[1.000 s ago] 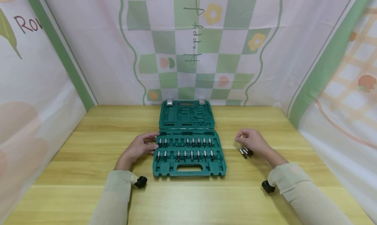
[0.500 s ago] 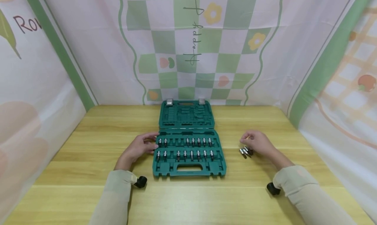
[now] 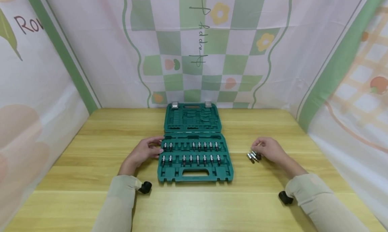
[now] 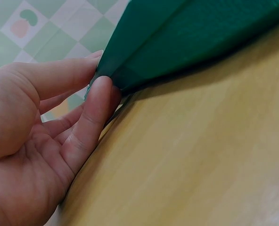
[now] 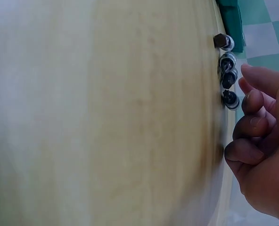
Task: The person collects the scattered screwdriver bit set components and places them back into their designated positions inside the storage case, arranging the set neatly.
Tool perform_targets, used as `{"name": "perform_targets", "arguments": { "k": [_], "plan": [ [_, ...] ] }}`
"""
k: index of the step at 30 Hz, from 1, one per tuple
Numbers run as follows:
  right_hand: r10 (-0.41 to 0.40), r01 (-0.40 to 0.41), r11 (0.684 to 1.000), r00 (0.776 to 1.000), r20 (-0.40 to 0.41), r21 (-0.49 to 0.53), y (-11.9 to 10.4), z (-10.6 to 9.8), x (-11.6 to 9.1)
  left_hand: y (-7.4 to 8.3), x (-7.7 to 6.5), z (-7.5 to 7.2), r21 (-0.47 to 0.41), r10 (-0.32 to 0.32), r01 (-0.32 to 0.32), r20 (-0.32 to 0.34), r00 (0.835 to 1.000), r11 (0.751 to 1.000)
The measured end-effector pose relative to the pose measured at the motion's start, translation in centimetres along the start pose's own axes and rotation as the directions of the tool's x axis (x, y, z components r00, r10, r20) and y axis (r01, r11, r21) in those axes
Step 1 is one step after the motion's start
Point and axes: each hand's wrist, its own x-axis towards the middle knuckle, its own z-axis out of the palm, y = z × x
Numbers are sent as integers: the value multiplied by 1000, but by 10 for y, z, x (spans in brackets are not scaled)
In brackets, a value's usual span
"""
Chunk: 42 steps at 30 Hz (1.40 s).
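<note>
A green plastic socket case (image 3: 195, 157) lies unfolded on the table. Two rows of chrome bit sockets (image 3: 204, 159) stand in its lower half, with vacant slots between some of them. At the case's left edge, my left hand (image 3: 145, 151) holds the rim between thumb and fingers; in the left wrist view the thumb and fingertips (image 4: 102, 92) meet at the case's corner. To the right of the case, my right hand (image 3: 268, 149) hovers beside several loose bit sockets (image 3: 253, 156). Its fingers are loosely curled, and nothing shows between thumb and index finger in the right wrist view.
The raised case lid (image 3: 192, 117), with two grey latches, leans toward the checkered curtain (image 3: 200, 39) behind. Cloth walls border the wooden table (image 3: 194, 205) on the left and right. A black wrist camera (image 3: 285, 197) sits at the right cuff.
My right hand has moved right and slightly toward me, closer over the loose bit sockets. My left hand and the case have stayed in place.
</note>
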Motion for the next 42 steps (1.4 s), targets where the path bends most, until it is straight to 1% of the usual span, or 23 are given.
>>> {"name": "perform_targets", "arguments": {
  "k": [6,10,23,28,31,38,42],
  "plan": [
    [5,-5,1000,1000,-4,-7,4,-2,-2,1,-1,0,2,6,-6,-4,1000,1000],
    [10,-10,1000,1000,8,-5,5,-3,-3,2,-1,0,2,9,-9,-6,1000,1000],
    [17,-18,999,999,37,30,6,-4,-4,-1,0,0,6,18,-18,2,1000,1000],
    [-3,2,1000,999,50,9,5,-2,-3,0,0,1,4,17,-17,3,1000,1000],
    [3,-3,1000,998,57,-5,5,-2,-2,1,-1,1,0,14,-14,3,1000,1000],
    [-31,33,999,998,61,-35,3,-3,-3,1,0,1,-1,9,-9,6,1000,1000],
    [-28,31,999,998,64,-45,1,-3,-3,1,0,0,-2,10,-10,3,1000,1000]
  ]
}}
